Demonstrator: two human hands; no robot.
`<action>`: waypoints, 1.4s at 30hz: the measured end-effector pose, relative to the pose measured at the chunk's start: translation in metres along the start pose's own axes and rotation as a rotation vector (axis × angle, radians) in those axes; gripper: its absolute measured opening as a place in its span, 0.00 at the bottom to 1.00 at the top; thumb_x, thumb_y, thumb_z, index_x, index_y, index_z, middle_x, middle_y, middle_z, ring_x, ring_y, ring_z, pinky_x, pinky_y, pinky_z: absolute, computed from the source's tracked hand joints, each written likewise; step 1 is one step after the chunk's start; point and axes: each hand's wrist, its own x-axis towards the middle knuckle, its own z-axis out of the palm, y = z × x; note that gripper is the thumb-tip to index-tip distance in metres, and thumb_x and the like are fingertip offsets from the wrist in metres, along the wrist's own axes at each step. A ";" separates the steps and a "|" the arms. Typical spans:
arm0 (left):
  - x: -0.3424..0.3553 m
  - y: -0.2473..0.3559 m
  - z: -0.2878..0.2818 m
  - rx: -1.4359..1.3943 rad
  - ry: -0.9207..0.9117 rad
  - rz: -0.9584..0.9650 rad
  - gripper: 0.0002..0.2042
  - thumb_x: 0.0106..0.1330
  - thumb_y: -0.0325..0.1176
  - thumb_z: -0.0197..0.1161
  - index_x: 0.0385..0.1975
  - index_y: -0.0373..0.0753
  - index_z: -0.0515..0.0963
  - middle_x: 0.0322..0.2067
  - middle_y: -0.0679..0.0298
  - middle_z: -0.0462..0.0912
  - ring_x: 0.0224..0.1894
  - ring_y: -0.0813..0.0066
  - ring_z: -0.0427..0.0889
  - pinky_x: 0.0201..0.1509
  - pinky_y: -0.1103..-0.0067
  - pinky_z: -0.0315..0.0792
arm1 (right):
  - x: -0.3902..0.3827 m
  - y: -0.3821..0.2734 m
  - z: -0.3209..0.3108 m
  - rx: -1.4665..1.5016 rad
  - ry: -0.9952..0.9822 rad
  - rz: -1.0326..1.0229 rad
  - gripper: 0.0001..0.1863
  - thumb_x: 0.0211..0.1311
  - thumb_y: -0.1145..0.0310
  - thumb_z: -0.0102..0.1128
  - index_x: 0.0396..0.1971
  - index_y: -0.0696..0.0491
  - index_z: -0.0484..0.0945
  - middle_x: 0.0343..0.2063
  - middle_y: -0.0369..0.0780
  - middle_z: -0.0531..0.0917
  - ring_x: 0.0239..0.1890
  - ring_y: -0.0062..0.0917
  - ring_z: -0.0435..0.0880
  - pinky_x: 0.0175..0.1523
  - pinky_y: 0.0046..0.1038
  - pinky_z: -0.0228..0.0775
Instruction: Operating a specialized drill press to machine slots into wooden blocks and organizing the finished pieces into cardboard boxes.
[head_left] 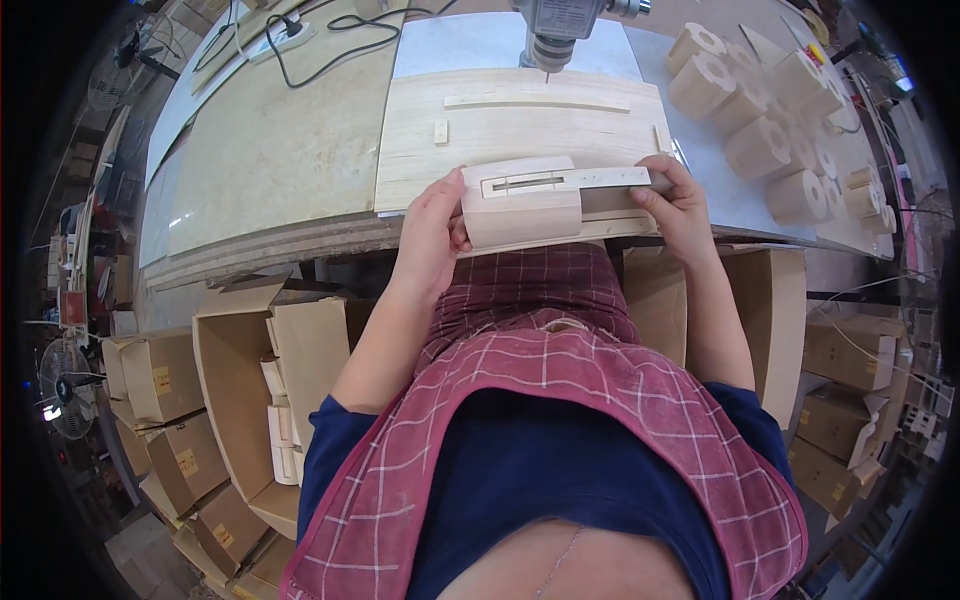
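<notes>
I hold a pale wooden block (520, 205) with a slotted top and a thin strip running to its right, at the near edge of the workbench. My left hand (432, 225) grips the block's left end. My right hand (675, 200) pinches the strip's right end. The block rests on a light wooden jig board (500, 125) that carries a long thin batten. A drill press chuck (550, 45) hangs above the board's far edge, well behind the block.
Several round wooden pieces with centre holes (770, 130) are piled at the right of the bench. A power strip and black cables (290, 35) lie at the back left. Open cardboard boxes (260, 400) holding wooden parts stand on the floor at both sides.
</notes>
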 end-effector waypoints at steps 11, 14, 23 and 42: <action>0.072 -0.009 0.022 0.581 -0.109 0.496 0.37 0.53 0.31 0.67 0.61 0.27 0.55 0.49 0.51 0.75 0.48 0.70 0.76 0.52 0.78 0.69 | 0.052 0.037 -0.008 -0.482 0.192 -0.137 0.21 0.48 0.79 0.67 0.43 0.56 0.71 0.37 0.34 0.77 0.40 0.18 0.74 0.46 0.20 0.67; 0.083 -0.021 0.026 0.563 0.022 0.499 0.38 0.55 0.35 0.67 0.62 0.28 0.54 0.48 0.48 0.74 0.50 0.65 0.76 0.52 0.76 0.69 | 0.067 0.039 -0.004 -0.614 0.271 -0.134 0.23 0.47 0.78 0.68 0.44 0.56 0.70 0.37 0.35 0.77 0.40 0.18 0.74 0.46 0.20 0.67; 0.091 -0.028 0.022 0.798 0.145 0.684 0.39 0.56 0.38 0.66 0.64 0.33 0.51 0.51 0.46 0.69 0.49 0.59 0.75 0.48 0.73 0.71 | 0.088 0.046 0.005 -0.518 0.242 -0.151 0.24 0.48 0.78 0.68 0.47 0.56 0.70 0.41 0.37 0.75 0.43 0.21 0.73 0.49 0.22 0.66; 0.098 -0.035 0.026 0.512 0.058 0.575 0.41 0.54 0.29 0.66 0.65 0.33 0.47 0.56 0.49 0.62 0.50 0.64 0.73 0.41 0.78 0.76 | 0.190 -0.199 0.002 -0.627 0.409 -0.441 0.20 0.63 0.53 0.49 0.40 0.55 0.76 0.28 0.40 0.78 0.31 0.20 0.76 0.32 0.24 0.68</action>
